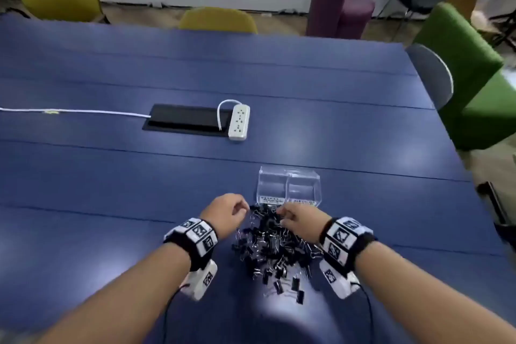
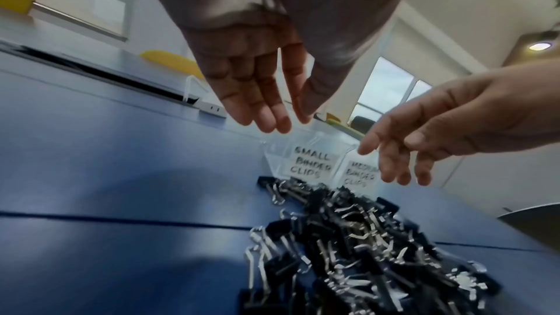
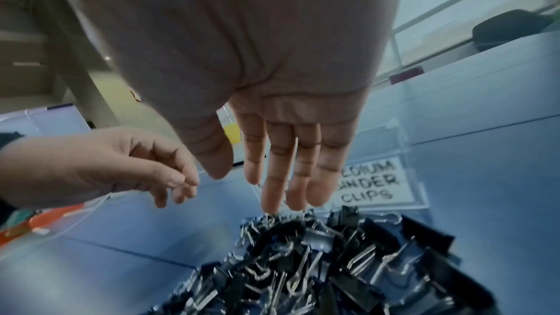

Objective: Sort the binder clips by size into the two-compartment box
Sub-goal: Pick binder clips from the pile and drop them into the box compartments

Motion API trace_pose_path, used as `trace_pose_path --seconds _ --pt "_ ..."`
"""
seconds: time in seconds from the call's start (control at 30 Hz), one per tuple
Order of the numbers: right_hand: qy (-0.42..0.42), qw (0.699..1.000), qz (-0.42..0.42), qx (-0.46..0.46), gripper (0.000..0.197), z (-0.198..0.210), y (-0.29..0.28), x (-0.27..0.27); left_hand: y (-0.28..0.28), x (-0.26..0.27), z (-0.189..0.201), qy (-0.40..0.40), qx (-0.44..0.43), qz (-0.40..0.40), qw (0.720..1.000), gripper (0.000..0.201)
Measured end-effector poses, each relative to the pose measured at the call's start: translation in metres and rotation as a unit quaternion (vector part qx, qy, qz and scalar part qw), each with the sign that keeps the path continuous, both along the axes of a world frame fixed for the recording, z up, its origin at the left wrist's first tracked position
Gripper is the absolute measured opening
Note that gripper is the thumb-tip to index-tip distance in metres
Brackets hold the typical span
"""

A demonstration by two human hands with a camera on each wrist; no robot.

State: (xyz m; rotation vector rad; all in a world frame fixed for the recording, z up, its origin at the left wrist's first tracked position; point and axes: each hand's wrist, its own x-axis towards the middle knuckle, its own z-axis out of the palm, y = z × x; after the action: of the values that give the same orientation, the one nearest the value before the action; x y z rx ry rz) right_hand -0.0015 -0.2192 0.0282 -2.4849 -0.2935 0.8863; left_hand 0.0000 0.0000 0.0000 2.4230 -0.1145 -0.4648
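Note:
A heap of black binder clips [image 1: 272,246] with silver handles lies on the blue table, just in front of a clear two-compartment box [image 1: 289,186]. The box's left half is labelled small binder clips [image 2: 310,162], its right half medium binder clips [image 3: 371,182]. My left hand [image 1: 230,211] hovers over the heap's far left edge with fingers loosely extended and holds nothing [image 2: 266,114]. My right hand [image 1: 293,216] hovers over the heap's far right part, its fingers [image 3: 284,181] straight and pointing down just above the clips. Both compartments look empty.
A white power strip [image 1: 238,121] and a black cable hatch [image 1: 184,120] lie farther back on the table [image 1: 111,176]. Chairs stand around the far and right edges. The table's right edge [image 1: 458,153] runs close past the box.

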Motion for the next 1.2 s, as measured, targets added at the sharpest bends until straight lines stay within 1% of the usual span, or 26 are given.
trace_pose_path --seconds 0.1,0.17,0.27,0.37,0.5,0.57,0.67,0.77,0.83,0.93,1.03,1.1,1.2 --pt "-0.01 0.999 0.037 -0.038 0.034 -0.021 0.024 0.015 -0.004 0.011 -0.016 0.027 0.046 0.016 0.998 0.018" --pt "-0.023 0.997 0.05 -0.061 0.036 -0.032 0.035 0.018 -0.007 0.011 -0.027 0.049 0.06 0.019 0.997 0.021" --pt "-0.043 0.996 0.033 -0.067 0.036 -0.049 0.037 0.012 -0.012 0.001 -0.044 0.053 0.069 0.002 0.996 0.024" --pt "-0.049 0.997 -0.011 -0.064 0.032 -0.055 0.029 0.008 -0.015 -0.004 -0.052 0.051 0.059 0.009 0.997 0.024" --pt "-0.056 0.995 -0.016 -0.082 0.022 -0.06 0.018 0.006 -0.016 -0.002 -0.054 0.017 0.044 0.042 0.998 0.027" --pt "-0.07 0.994 -0.024 -0.075 0.023 -0.059 0.018 0.007 -0.02 0.004 -0.054 0.012 0.055 0.041 0.998 0.034" --pt "-0.093 0.994 -0.034 -0.055 0.029 -0.056 0.024 0.01 -0.026 0.008 -0.056 0.028 0.087 0.019 0.996 0.043" --pt "-0.109 0.993 -0.023 -0.05 0.034 -0.062 0.033 0.011 -0.029 0.004 -0.06 0.028 0.113 0.016 0.993 0.042" --pt "-0.118 0.991 0.002 -0.06 0.035 -0.07 0.041 0.01 -0.029 0.0 -0.062 0.019 0.107 0.028 0.994 0.034" --pt "-0.146 0.985 0.056 -0.073 0.033 -0.078 0.053 0.011 -0.023 -0.005 -0.062 0.014 0.074 0.054 0.996 0.024" --pt "-0.14 0.983 0.088 -0.083 0.034 -0.085 0.057 0.012 -0.017 -0.01 -0.057 0.019 0.037 0.077 0.996 0.016" --pt "-0.135 0.986 0.07 -0.071 0.033 -0.087 0.056 0.011 -0.015 -0.011 -0.053 0.013 0.002 0.102 0.995 0.013" --pt "-0.14 0.99 0.021 -0.028 0.026 -0.083 0.054 0.01 -0.02 -0.005 -0.04 -0.015 -0.053 0.133 0.99 0.013"
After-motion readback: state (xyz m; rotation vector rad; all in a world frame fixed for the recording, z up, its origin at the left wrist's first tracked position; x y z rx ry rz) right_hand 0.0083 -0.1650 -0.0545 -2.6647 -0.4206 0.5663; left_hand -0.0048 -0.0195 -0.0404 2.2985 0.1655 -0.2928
